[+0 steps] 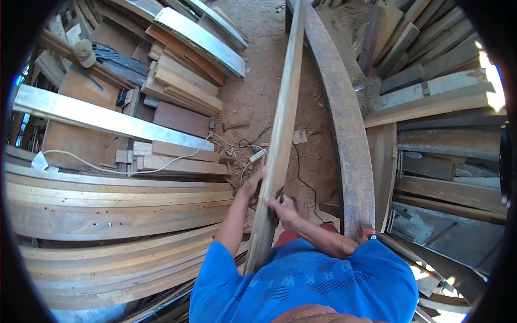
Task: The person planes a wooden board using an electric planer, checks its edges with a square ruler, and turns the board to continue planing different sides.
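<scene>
A long, narrow wooden plank (284,118) stretches from near my body away toward the top of the view. My left hand (253,186) grips its left side, the fingers partly hidden behind the wood. On the right side, a little closer to me, my right hand (284,209) is closed at the plank, with its thumb against the edge. Something small and dark shows beside the right fingers, too covered to name.
A wide, worn beam (344,113) runs along the right. Stacked boards (118,207) fill the left, with more timber (441,140) at far right. A white cable (177,159) leads to a power strip (257,156) on the dirt floor (242,102). A red tool (368,233) sits at the beam's near end.
</scene>
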A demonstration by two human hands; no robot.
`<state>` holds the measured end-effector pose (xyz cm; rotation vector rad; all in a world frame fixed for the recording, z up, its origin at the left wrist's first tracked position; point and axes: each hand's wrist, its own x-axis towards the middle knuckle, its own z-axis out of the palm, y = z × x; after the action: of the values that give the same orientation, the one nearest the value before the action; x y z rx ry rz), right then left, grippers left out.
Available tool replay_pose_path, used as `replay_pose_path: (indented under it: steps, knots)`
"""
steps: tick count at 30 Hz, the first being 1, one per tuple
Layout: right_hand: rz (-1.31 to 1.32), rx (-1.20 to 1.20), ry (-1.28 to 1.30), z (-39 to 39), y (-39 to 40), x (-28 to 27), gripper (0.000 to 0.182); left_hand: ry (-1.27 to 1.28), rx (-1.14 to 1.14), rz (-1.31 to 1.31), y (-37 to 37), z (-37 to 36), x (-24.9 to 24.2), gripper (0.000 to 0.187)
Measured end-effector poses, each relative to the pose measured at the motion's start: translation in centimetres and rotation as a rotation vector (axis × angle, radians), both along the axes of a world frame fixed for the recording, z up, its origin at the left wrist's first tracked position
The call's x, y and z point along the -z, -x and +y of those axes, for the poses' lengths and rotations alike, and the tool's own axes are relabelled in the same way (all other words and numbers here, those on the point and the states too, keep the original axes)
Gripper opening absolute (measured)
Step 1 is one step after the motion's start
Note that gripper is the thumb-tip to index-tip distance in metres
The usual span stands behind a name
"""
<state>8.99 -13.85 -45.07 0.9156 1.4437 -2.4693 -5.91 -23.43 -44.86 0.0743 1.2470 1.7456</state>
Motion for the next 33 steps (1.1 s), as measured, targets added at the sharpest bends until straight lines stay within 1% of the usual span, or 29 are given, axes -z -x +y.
replay_pose_path:
  steps: [1, 2, 4, 5, 6, 7, 8, 9, 10, 11, 12, 14, 15, 16, 18, 20, 23, 24, 27, 29, 30, 31, 33]
  knots:
    - [-0.062, -0.045, -0.005, 0.5, -0.7, -5.4, 0.045, -0.068, 0.065, -0.162, 1.8, 1.7, 0.6, 0.082]
    - [-0.121, -0.153, -0.117, -0.2, -1.4, -3.8, 0.044, -0.131, 0.129, -0.323, 2.8, 2.7, 1.3, 0.081]
    - [-0.058, -0.192, -0.12, -0.3, -2.4, -4.3, 0.041, -0.311, 0.096, -0.34, 1.8, 2.2, 1.1, 0.087]
    - [-0.045, -0.289, -0.172, 0.6, -2.3, -4.7, 0.04, -0.394, 0.077, -0.349, 1.1, 1.4, 0.8, 0.089]
    - [-0.041, -0.399, -0.216, 2.3, -2.3, -6.7, 0.039, -0.402, 0.042, -0.366, -0.1, 0.3, 0.0, 0.09]
    - [-0.028, -0.509, -0.266, 3.8, -2.4, -7.4, 0.038, -0.415, 0.009, -0.375, -0.8, -0.4, -1.1, 0.091]
    - [0.075, -0.391, -0.317, 4.4, -2.7, -6.2, 0.031, -0.428, -0.021, -0.386, -1.3, -1.1, -1.8, 0.091]
    - [0.015, -0.375, -0.485, 6.0, -2.7, -6.1, 0.022, -0.412, -0.025, -0.452, -2.1, -2.2, -1.7, 0.096]
    - [0.003, -0.264, -0.302, 7.6, -3.1, -3.5, 0.023, -0.437, -0.009, -0.484, -3.2, -2.8, -2.2, 0.098]
    - [0.007, -0.166, -0.388, 9.9, -2.9, -3.7, 0.019, -0.463, 0.003, -0.514, -4.3, -3.4, -3.2, 0.099]
    - [-0.005, -0.068, -0.564, 12.0, -3.0, -2.3, 0.018, -0.491, 0.01, -0.541, -5.4, -4.1, -4.1, 0.101]
    - [-0.07, 0.06, -0.914, 16.3, -2.3, -2.4, 0.017, -0.448, -0.029, -0.577, -7.6, -5.1, -5.4, 0.11]
    - [-0.05, 0.094, -0.942, 18.6, -2.3, -1.8, 0.018, -0.433, -0.044, -0.591, -8.3, -5.3, -5.8, 0.115]
    - [-0.029, 0.123, -0.968, 20.2, -2.1, -1.5, 0.019, -0.407, -0.054, -0.589, -9.2, -5.5, -6.4, 0.115]
    - [-0.023, 0.154, -1.05, 22.1, -0.4, -4.6, 0.019, -0.353, -0.06, -0.58, -10.0, -6.0, -7.1, 0.115]
    - [-0.049, 0.28, -0.931, 22.6, 1.6, -8.2, 0.02, -0.37, -0.046, -0.595, -10.6, -6.7, -6.6, 0.114]
    - [0.357, 0.66, -0.753, 22.6, 5.3, -9.6, 0.019, -0.464, -0.037, -0.647, -11.0, -7.5, -6.6, 0.109]
    - [0.376, 0.609, -0.846, 22.9, 6.4, -9.4, 0.02, -0.506, -0.034, -0.669, -11.1, -7.7, -6.8, 0.107]
    - [0.462, 0.445, -1.1, 23.6, 9.8, -8.5, 0.02, -0.428, -0.05, -0.659, -11.6, -8.7, -7.2, 0.104]
    - [0.296, 0.268, -1.093, 22.2, 12.1, -10.1, 0.014, -0.395, -0.025, -0.636, -11.7, -9.3, -7.4, 0.103]
    - [0.355, 0.248, -1.157, 21.9, 13.5, -9.3, 0.013, -0.377, -0.016, -0.626, -11.9, -9.7, -7.6, 0.102]
    - [0.417, 0.226, -1.221, 21.6, 15.1, -8.7, 0.011, -0.293, -0.041, -0.604, -12.2, -10.0, -8.1, 0.1]
    - [0.36, 0.126, -1.18, 21.2, 17.7, -8.5, 0.013, -0.123, -0.095, -0.56, -13.1, -10.5, -9.2, 0.098]
